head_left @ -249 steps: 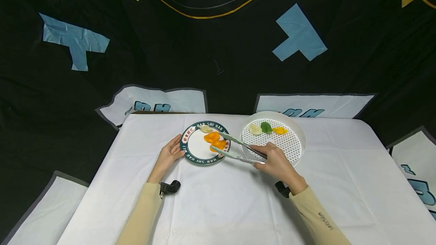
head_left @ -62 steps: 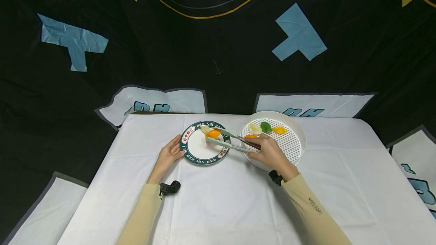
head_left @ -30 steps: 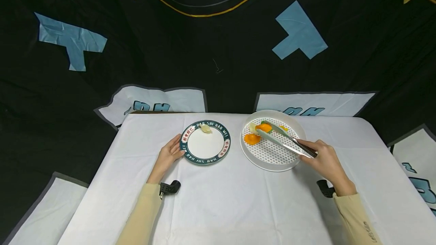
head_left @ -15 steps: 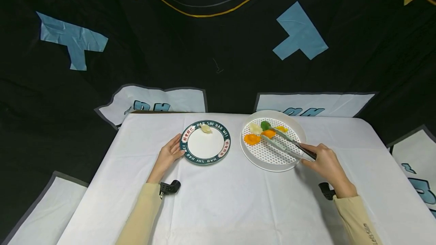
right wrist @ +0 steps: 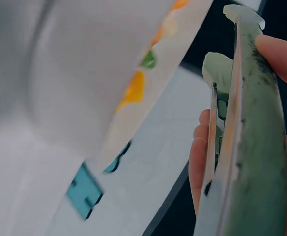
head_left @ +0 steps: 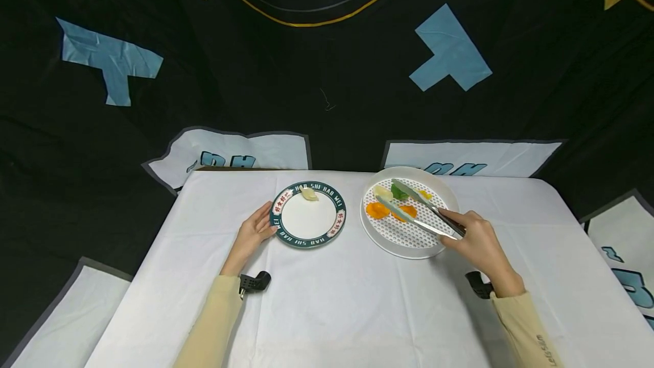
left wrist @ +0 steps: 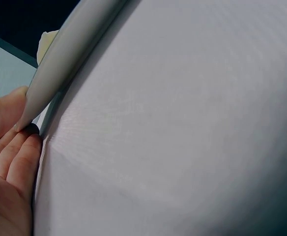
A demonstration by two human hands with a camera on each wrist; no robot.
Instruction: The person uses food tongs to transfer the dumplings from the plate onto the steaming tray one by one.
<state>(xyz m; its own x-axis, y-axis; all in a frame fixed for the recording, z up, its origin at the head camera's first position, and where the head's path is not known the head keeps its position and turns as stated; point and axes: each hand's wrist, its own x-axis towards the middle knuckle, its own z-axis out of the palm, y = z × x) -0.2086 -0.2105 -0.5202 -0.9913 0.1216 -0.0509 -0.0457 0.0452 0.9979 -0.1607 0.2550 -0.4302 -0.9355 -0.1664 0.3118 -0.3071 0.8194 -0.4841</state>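
Note:
In the head view my left hand pinches the left rim of a round plate with a green lettered border. The left wrist view shows the thumb on top of the rim and fingers below. One pale dumpling-shaped piece lies on the plate. My right hand grips metal tongs with green tips, their arms spread apart over a white perforated round tray. Beneath the tongs are two orange pieces, a pale piece, a green piece and a partly hidden yellow piece.
Plate and tray stand side by side near the far edge of a table under a white cloth. Behind it hangs a black backdrop with blue and yellow shapes. Each wrist wears a black camera.
Both orange pieces have gone from the plate to the tray. Since half a second ago the tongs have spread and let go of the second one. The left hand stays put.

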